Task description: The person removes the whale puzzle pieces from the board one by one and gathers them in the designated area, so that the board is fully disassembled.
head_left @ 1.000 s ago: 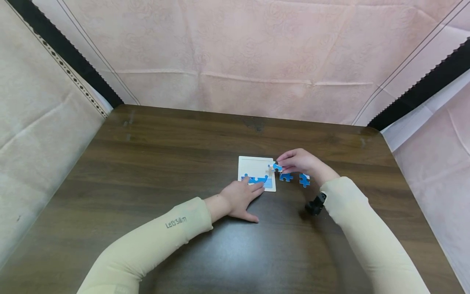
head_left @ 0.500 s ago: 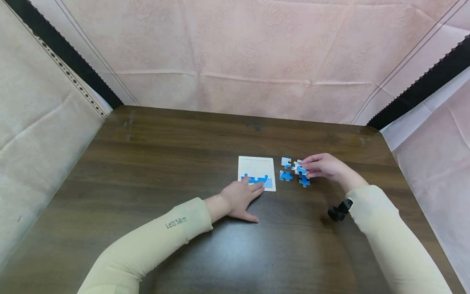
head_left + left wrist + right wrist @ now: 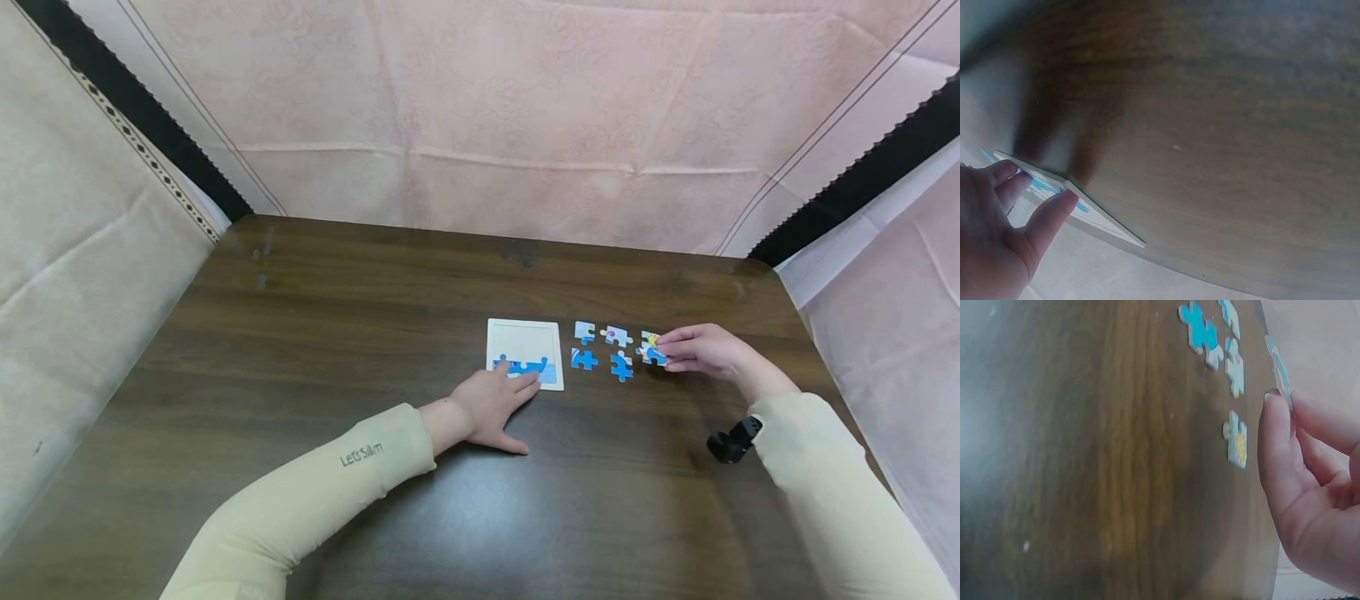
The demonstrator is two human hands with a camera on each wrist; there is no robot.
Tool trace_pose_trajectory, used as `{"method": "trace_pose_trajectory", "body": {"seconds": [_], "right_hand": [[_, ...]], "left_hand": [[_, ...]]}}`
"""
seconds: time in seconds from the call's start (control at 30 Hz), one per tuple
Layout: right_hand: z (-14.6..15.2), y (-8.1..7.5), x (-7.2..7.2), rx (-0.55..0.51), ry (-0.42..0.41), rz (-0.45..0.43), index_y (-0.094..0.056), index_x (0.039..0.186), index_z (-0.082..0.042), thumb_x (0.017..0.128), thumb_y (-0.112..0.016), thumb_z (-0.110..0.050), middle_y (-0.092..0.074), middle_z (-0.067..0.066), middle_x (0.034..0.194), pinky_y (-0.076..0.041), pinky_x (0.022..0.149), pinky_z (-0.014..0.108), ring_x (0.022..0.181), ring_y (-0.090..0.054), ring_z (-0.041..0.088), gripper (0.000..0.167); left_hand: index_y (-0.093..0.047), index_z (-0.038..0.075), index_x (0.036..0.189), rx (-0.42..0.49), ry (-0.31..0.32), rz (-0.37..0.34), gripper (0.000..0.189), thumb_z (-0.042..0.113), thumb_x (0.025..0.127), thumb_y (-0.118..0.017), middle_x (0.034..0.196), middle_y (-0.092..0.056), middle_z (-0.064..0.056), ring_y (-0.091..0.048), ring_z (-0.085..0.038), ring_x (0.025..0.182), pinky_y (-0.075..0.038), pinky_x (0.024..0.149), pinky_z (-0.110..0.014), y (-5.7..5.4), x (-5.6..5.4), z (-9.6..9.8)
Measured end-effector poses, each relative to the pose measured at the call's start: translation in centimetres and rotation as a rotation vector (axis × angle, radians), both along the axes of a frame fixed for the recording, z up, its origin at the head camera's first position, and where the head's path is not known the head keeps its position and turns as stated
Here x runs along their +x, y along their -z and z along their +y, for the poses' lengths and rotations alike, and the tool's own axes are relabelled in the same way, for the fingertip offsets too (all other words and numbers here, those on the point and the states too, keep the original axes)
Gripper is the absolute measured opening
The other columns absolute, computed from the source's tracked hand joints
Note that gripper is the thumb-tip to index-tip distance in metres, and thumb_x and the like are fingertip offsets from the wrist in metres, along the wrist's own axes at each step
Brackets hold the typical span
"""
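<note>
A: Cream sleeves [image 3: 352,467], two bare hands. Status?

B: Left hand [image 3: 491,408]: fingers straight and spread, tips over the near part of a white, square, shallow tray [image 3: 519,340], coming in from its 7 o'clock. Right hand [image 3: 701,350]: finger and thumb pinching a thin blue-and-white jigsaw piece [image 3: 1279,365] by its edge, out at the tray's 3 o'clock.

A: Handling it well?

B: My read: edge pinch is right. Squeeze lightly, leave the tabs free, bring it flat before letting go. Light pressure from the left hand should stop the tray skating.

A: Around it?

B: Yellow-marked jigsaw piece [image 3: 1236,440] on the table, near the held one but apart from it in the right wrist view. Four loose blue-toned jigsaw pieces [image 3: 584,360] just off the tray's 3 o'clock, two rows. Inside the tray, a blue puzzle strip [image 3: 527,367] along 6 o'clock.

A: In the way?

B: Those four sit between right hand and tray; low travel toward 9 o'clock could snag them. Left fingers hide part of the strip. Black wrist camera [image 3: 735,442] at the right hand's 5 o'clock could brush the brown wood-grain table [image 3: 360,317]. Pale pink cloth [image 3: 480,92] at 12 o'clock, well apart.
</note>
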State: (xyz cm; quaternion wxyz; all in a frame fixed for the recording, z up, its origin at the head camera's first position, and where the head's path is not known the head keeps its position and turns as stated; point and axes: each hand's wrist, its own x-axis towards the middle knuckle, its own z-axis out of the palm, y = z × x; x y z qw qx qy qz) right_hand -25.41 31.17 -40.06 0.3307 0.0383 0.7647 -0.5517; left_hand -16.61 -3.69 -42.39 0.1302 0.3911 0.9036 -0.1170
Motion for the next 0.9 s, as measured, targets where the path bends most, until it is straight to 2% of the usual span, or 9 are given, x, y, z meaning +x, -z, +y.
{"method": "trace_pose_trajectory", "body": {"seconds": [0.17, 0.33, 0.6, 0.9], "right_hand": [[0.9, 0.4, 0.3, 0.037, -0.002, -0.015, -0.066, 0.098, -0.011, 0.094, -0.054, -0.007, -0.065, -0.007, 0.085, -0.055, 0.074, 0.023, 0.075, -0.064, 0.006, 0.013], [1.4, 0.9, 0.8, 0.087, -0.023, -0.022, -0.064, 0.108, -0.001, 0.093, -0.055, -0.009, -0.067, -0.005, 0.084, -0.056, 0.073, 0.024, 0.074, -0.065, 0.007, 0.019], [1.5, 1.4, 0.9, 0.106, -0.015, -0.013, -0.065, 0.106, 0.0, 0.092, -0.056, -0.008, -0.067, -0.004, 0.081, -0.056, 0.071, 0.023, 0.071, -0.065, 0.007, 0.018], [0.9, 1.3, 1.0, 0.194, -0.05, 0.03, -0.05, 0.12, 0.018, 0.096, -0.051, -0.013, -0.064, -0.004, 0.08, -0.056, 0.069, 0.025, 0.068, -0.063, 0.007, 0.039]], "left_hand": [[-0.023, 0.021, 0.15, -0.001, -0.004, -0.003, 0.091, 0.078, 0.08, -0.039, 0.156, -0.021, 0.006, -0.03, -0.032, 0.14, -0.045, 0.1, -0.033, 0.0, 0.0, 0.1], [-0.023, 0.021, 0.15, -0.007, -0.004, -0.002, 0.091, 0.078, 0.08, -0.039, 0.157, -0.021, 0.006, -0.03, -0.032, 0.14, -0.045, 0.099, -0.034, 0.0, 0.0, 0.1], [-0.023, 0.021, 0.15, -0.008, -0.006, -0.002, 0.091, 0.078, 0.08, -0.039, 0.157, -0.021, 0.006, -0.03, -0.032, 0.14, -0.045, 0.099, -0.034, 0.1, 0.0, 0.1], [-0.023, 0.022, 0.15, -0.009, -0.005, 0.002, 0.091, 0.078, 0.079, -0.039, 0.157, -0.021, 0.006, -0.031, -0.032, 0.139, -0.046, 0.098, -0.034, 0.2, 0.0, 0.1]]}}
